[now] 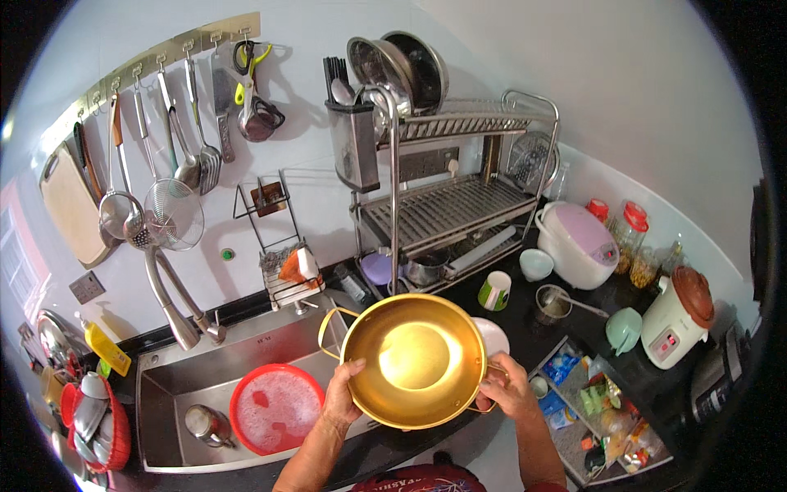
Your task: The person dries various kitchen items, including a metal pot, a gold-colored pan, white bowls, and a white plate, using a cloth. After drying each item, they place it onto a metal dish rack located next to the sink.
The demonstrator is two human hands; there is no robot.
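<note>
A gold-coloured two-handled pan [369, 385] is held up in both my hands over the counter edge, just right of the sink. My left hand [340, 394] grips its left rim, thumb on the inside, below the left loop handle. My right hand [510, 389] closes round the right loop handle. The inside of the pan looks bare and shiny. To the left, a red basin [238, 402] of foamy water sits in the steel sink [172, 447], beside a metal cup [207, 425]. Partly hidden behind the pan is a white plate [493, 334].
A steel dish rack [459, 209] stands behind, with metal bowls on top. A rice cooker [574, 246], a small white electric pot [674, 324] and a saucepan [553, 306] are on the right. An open drawer [574, 467] holds packets. The faucet [176, 312] rises behind the sink; a red basket [119, 435] holds dishes.
</note>
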